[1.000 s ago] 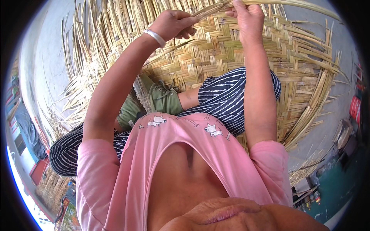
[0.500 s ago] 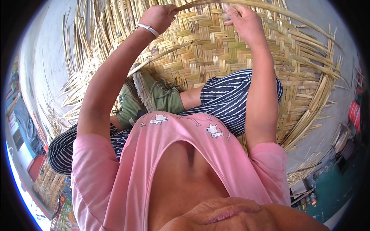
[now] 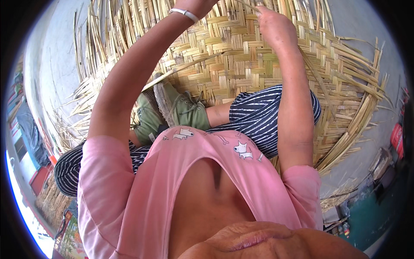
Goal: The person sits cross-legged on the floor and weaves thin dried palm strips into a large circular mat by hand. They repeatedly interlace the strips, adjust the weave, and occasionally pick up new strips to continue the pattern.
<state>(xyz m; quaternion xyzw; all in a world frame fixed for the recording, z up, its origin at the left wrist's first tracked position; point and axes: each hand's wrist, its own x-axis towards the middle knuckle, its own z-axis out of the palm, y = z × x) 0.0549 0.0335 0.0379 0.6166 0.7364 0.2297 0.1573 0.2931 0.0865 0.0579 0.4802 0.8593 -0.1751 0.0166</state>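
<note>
Right hand [image 3: 278, 30] pinches a reed strip [image 3: 246, 5] at its fingertips; the left hand [image 3: 200, 6], beside it, is cropped, so I cannot tell its grip. Beneath both spreads a woven mat [image 3: 241, 64]; grey floor [image 3: 353, 23] shows beyond, rightward of the hands.

No word, number or sign can be read. Any small marks beside the drawings on the pink shirt [image 3: 207, 149] are too fine to make out, and those on the red object [image 3: 396, 136] at the right are too blurred.
</note>
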